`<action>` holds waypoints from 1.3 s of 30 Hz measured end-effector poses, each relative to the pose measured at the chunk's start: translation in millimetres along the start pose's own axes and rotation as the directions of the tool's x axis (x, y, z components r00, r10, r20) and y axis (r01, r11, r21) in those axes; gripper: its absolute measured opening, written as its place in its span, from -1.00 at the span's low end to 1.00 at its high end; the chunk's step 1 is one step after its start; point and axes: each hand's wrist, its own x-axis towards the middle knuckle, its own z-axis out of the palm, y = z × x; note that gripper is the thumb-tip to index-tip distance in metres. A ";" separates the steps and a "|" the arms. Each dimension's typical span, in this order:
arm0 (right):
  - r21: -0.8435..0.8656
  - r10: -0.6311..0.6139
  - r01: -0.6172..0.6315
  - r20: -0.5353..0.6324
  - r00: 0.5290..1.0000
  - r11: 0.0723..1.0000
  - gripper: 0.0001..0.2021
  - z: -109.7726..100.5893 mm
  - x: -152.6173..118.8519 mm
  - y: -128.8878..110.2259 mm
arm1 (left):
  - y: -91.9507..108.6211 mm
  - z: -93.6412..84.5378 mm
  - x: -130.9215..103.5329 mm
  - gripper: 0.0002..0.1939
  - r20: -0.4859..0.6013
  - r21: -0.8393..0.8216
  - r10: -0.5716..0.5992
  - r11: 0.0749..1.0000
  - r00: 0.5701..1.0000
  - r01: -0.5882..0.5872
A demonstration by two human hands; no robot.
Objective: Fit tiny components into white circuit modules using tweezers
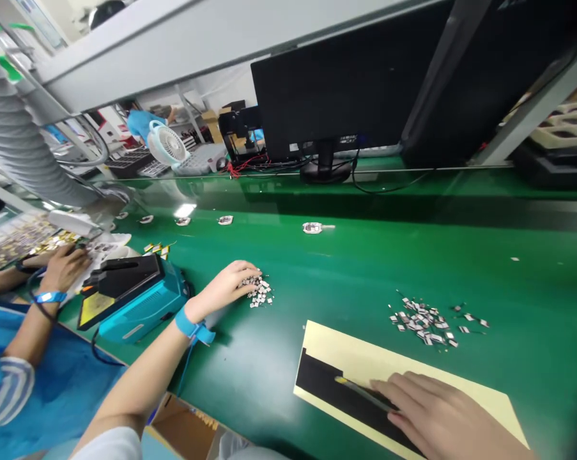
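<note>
My left hand [225, 287], with a blue wrist strap, curls its thumb and fingers around the edge of a pile of small white-and-dark parts [260, 292] on the green table. Which parts are pinched is hidden. On the right, my right hand [427, 402] grips a thin grey tool with a yellowish tip [360, 391]; its exact kind is unclear. That tool lies over a black strip on a pale yellow sheet [365, 345]. Beyond the sheet is a second heap of small white parts with short dark leads [425, 322].
A teal machine [147, 300] stands left of my forearm, beside a co-worker's hand [65, 268]. Small white housings [312, 227] sit in a spaced row along the table. A monitor [346, 96] stands behind, and an open cardboard box [185, 425] is below the near edge.
</note>
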 end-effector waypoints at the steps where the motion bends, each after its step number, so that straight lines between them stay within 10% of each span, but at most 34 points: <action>1: 0.046 0.018 -0.020 0.027 0.999 0.999 -0.61 -1.9 0.5 -0.2 | 3.1 2.0 4.0 -0.71 -0.001 0.035 0.013 0.999 1.000 -0.013; 5: 0.239 0.159 -0.217 0.240 0.958 0.946 -0.76 -5.8 -1.2 5.7 | 13.6 8.5 22.7 -0.71 0.114 0.173 0.071 0.981 0.991 -0.090; 10: 0.349 0.250 -0.497 0.557 0.792 0.795 -0.85 -0.6 -7.6 8.8 | 17.0 13.3 31.8 -0.78 0.230 0.209 0.100 0.967 0.968 -0.149; 17: 0.417 0.228 -0.469 0.509 0.830 0.778 -0.65 -1.1 3.4 -5.3 | 17.7 9.4 35.8 -0.81 0.259 0.017 0.032 0.999 0.965 -0.038; 24: 0.162 0.496 -0.695 0.589 0.638 0.701 -0.80 -0.2 19.1 -5.5 | 24.0 8.3 37.1 -0.82 0.187 -0.305 -0.117 0.937 0.975 0.171; 31: 0.266 0.371 -0.574 0.544 0.753 0.775 -0.70 22.9 22.7 -16.2 | 42.0 10.9 29.2 -0.79 0.100 -0.521 -0.333 0.786 0.938 0.334; 39: 0.062 0.349 -0.410 0.418 0.839 0.910 -0.69 38.5 14.7 -27.9 | 124.7 53.1 43.1 -0.87 0.192 -0.944 -0.181 0.234 0.964 0.232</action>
